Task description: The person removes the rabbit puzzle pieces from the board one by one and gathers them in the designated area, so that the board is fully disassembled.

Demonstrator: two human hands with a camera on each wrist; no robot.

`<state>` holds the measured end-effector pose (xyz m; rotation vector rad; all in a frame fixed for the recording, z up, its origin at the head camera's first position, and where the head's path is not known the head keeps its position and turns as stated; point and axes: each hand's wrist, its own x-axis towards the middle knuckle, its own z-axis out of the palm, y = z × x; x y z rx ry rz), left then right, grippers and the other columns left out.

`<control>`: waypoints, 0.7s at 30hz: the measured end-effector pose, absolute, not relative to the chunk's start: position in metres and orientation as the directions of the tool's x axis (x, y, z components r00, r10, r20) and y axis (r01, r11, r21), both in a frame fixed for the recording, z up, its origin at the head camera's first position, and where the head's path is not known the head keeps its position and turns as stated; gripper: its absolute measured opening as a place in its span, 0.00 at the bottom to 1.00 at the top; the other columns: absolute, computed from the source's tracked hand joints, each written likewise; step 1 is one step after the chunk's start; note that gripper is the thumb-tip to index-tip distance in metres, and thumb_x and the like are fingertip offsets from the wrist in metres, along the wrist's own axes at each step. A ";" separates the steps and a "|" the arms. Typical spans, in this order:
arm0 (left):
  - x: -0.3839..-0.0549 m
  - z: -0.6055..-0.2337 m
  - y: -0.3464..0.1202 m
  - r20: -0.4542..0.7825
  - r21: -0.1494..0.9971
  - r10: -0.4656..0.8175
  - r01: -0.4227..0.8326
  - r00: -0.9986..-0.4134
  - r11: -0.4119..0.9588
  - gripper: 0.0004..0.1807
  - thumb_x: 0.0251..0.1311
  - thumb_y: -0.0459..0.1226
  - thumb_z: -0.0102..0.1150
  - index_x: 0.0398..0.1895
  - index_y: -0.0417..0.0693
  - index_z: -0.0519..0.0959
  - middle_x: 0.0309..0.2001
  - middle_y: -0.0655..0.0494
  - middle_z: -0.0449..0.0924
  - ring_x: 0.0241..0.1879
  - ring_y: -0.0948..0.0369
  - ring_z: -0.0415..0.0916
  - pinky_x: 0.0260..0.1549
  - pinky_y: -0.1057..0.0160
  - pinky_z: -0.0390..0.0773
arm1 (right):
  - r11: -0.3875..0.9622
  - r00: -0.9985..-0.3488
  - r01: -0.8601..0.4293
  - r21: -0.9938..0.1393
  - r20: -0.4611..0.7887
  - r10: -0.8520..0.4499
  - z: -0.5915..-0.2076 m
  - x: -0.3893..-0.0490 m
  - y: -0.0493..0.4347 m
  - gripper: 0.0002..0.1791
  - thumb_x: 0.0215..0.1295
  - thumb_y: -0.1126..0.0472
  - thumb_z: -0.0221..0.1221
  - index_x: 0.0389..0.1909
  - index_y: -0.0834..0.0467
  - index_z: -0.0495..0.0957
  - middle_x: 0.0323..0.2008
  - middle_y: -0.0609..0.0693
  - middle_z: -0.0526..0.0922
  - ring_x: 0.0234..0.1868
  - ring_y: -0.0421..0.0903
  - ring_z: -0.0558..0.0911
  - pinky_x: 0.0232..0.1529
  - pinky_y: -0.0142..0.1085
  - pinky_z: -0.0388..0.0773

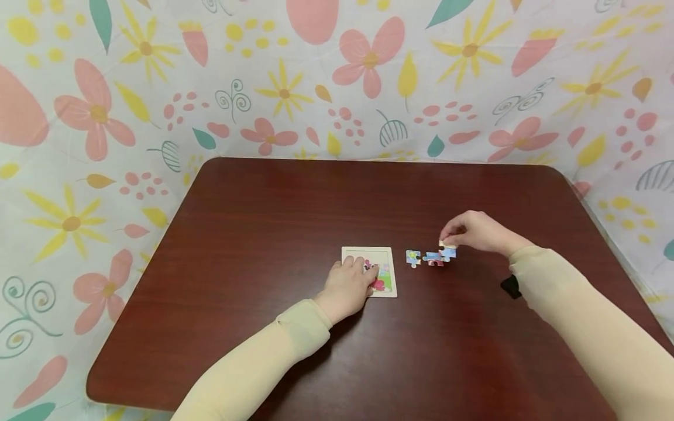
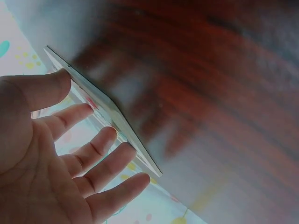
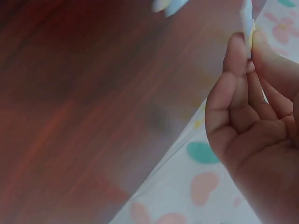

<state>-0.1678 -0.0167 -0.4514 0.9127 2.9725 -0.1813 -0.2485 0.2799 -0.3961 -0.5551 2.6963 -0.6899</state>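
Note:
My left hand lies over a small puzzle board with a pale frame, its fingers spread and nearly straight on it. Pink, green and blue picture parts show beside the fingers in the head view. In the left wrist view the thumb and fingertips touch the board along its near side. To the right, my right hand pinches a blue and cream jigsaw piece between thumb and fingers. That piece stands on edge in the right wrist view. A blue and red jigsaw piece is just left of it.
Another jigsaw piece, blue with a yellow-green figure, lies between the board and the right hand's pieces. A dark red-brown table carries everything. Flower-printed cloth hangs behind and at the sides. A black object shows beside the right wrist.

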 end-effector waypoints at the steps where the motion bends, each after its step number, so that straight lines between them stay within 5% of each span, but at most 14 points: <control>1: -0.168 -0.452 -0.016 -0.062 -0.101 0.557 0.560 -0.828 0.822 0.25 0.64 0.54 0.51 0.64 0.65 0.70 0.49 0.54 0.74 0.46 0.56 0.68 0.38 0.60 0.70 | 0.820 -0.885 -0.282 -0.499 -0.195 -0.423 -0.398 -0.247 0.286 0.03 0.60 0.61 0.63 0.33 0.54 0.84 0.32 0.46 0.84 0.31 0.45 0.78 0.34 0.38 0.73; 21: -0.167 -0.451 -0.015 -0.040 -0.111 0.563 0.564 -0.825 0.818 0.25 0.64 0.53 0.51 0.64 0.65 0.70 0.48 0.54 0.74 0.46 0.56 0.69 0.38 0.59 0.71 | 0.852 -0.905 -0.244 -0.463 -0.208 -0.372 -0.432 -0.245 0.321 0.02 0.60 0.61 0.63 0.29 0.54 0.83 0.28 0.44 0.82 0.29 0.43 0.74 0.35 0.40 0.72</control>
